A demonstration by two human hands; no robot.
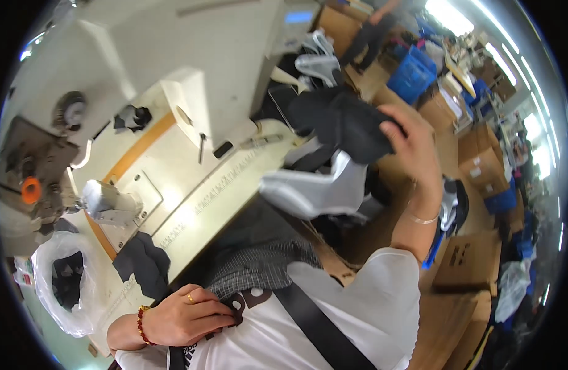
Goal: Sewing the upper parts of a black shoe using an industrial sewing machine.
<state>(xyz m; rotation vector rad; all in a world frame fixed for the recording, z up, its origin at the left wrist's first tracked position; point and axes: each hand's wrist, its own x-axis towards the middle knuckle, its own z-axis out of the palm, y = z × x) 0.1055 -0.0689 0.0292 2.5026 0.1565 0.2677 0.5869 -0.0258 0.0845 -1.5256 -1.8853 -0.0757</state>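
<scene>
At the right, my right hand point(416, 139) is closed on a black fabric piece point(352, 123), thumb against its edge. The black piece lies over or just above a heap with silver-and-black pieces point(315, 191), beside the right end of the pale sewing table point(203, 213). My left hand point(185, 317) is closed against my white shirt, at the edge of the dark checked apron point(259, 271). Its fingertips are bent and pressed together, so what they may hold is hidden. Near that hand, black fabric pieces point(145, 265) lie on the table's front edge.
A pale sewing machine point(228, 49) stands over the table, its metal parts point(111, 200) at the left. A bag-lined bin point(46, 283) sits at lower left. Cardboard boxes point(466, 262) and a blue crate point(412, 74) stand at right; another person point(370, 37) is beyond.
</scene>
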